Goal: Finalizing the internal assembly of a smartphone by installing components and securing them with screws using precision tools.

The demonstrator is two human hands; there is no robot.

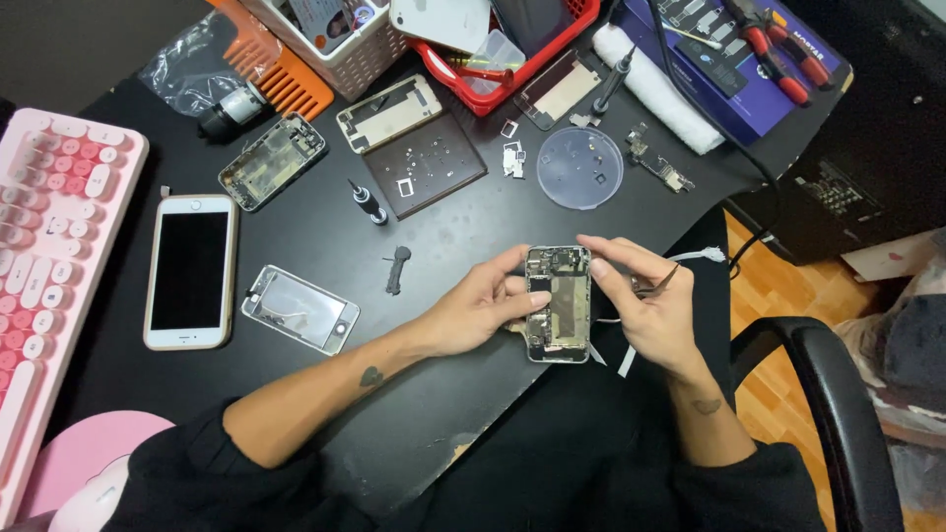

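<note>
**Two hands working on an opened phone at a cluttered black desk**

An opened smartphone chassis [559,304], back cover off and its metal shields and circuit parts exposed, is held upright just above the near edge of a black desk [453,227]. The left hand [480,307] grips the chassis from its left side, thumb on the upper edge and fingers curled against the side and underneath. The right hand [645,300] sits at the right side of the chassis, index finger and thumb stretched toward its top right corner, the other fingers pinching a pair of thin metal tweezers [658,284] that angle up and away to the right.

Left of the chassis lies a detached screen panel [300,308], and beyond it a white and gold smartphone [190,270] lying face up. Farther left is a pink keyboard [54,266]. Between the panel and the chassis rests a small dark grey part [396,268].

Behind the chassis sit a small screwdriver [368,202], a dark brown magnetic screw mat [426,165], another stripped phone frame [272,161] and a clear round lid [579,167] holding tiny parts. At the far edge stands a red basket [552,49], and to its right a blue box [749,89] carrying red-handled pliers [778,44]. A black chair armrest [838,394] is to the right of the chassis.
</note>
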